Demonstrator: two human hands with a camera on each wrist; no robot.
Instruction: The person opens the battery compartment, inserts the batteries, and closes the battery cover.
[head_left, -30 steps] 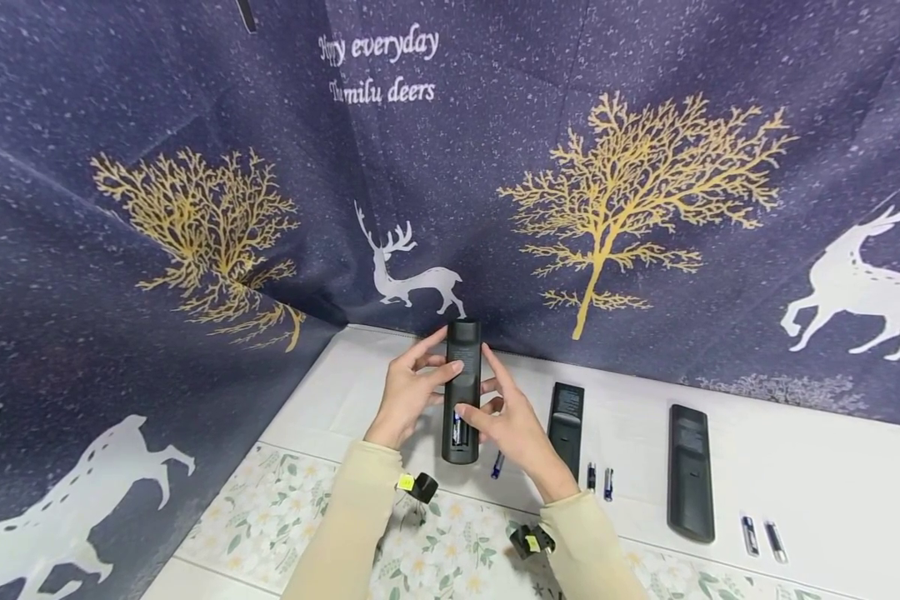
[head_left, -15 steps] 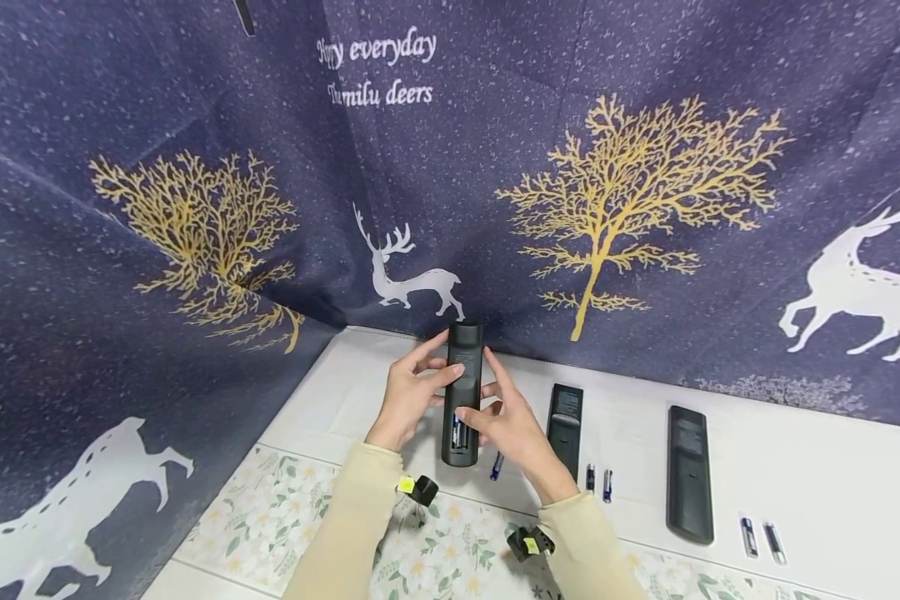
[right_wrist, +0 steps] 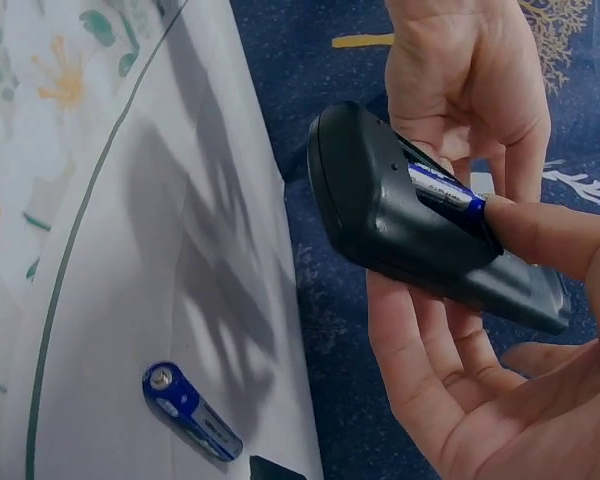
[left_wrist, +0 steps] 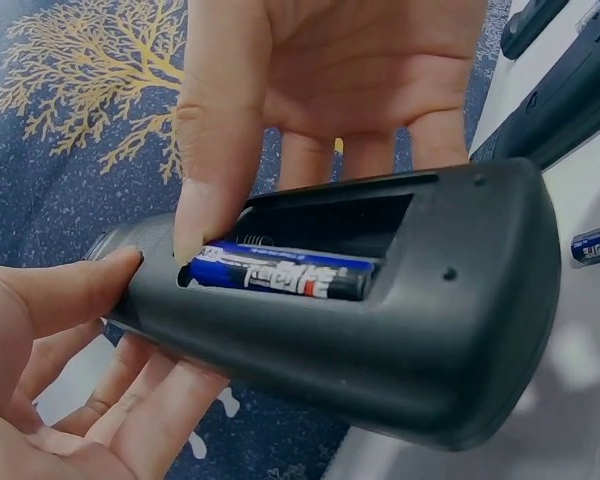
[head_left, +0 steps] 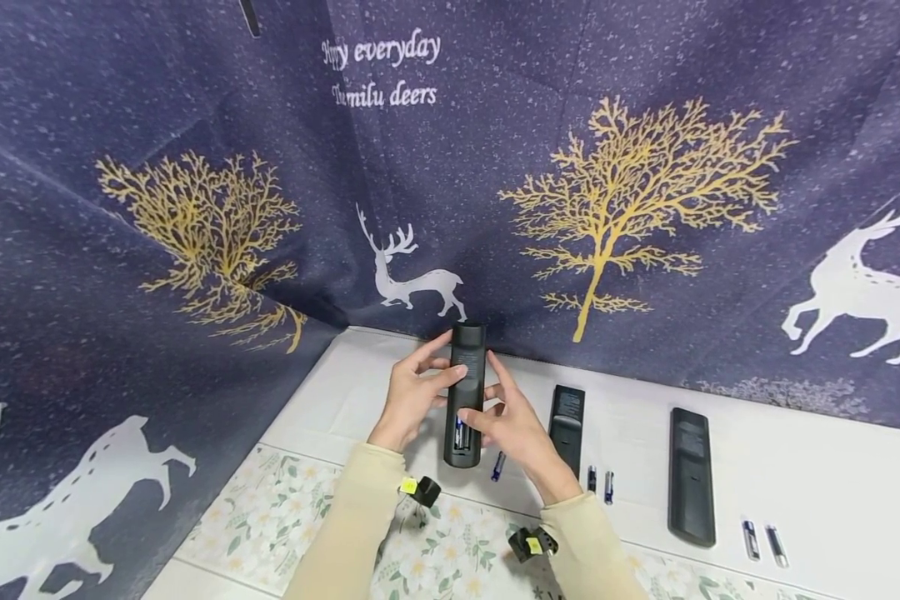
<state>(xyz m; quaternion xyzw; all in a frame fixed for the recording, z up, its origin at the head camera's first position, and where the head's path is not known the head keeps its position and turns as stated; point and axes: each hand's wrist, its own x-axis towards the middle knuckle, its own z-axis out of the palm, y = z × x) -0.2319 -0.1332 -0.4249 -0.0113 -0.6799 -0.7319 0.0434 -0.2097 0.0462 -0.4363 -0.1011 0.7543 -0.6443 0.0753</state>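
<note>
A black remote control (head_left: 468, 393) is held up between both hands, its back towards me and its battery compartment uncovered. My left hand (head_left: 411, 393) grips the upper part, thumb on the back and fingers round the far side. Lower down, my right hand (head_left: 516, 425) holds the remote from the other side, with its thumb pressing the end of a blue AA battery (left_wrist: 290, 272). That battery lies along one side of the compartment, slightly raised at the thumb end. The other slot shows dark, with a spring at one end. A loose blue battery (right_wrist: 193, 412) lies on the table below.
Two more black remotes, one beside my right wrist (head_left: 567, 417) and one farther right (head_left: 692, 475), lie on the white table (head_left: 810, 467). Near each lies a pair of batteries (head_left: 608, 487). A dark printed cloth (head_left: 480, 167) hangs behind; a floral cloth (head_left: 450, 542) covers the front.
Both hands keep their hold, and the remote stays almost in place. The right thumb remains on the battery's end; only a slight shift of the whole view shows.
</note>
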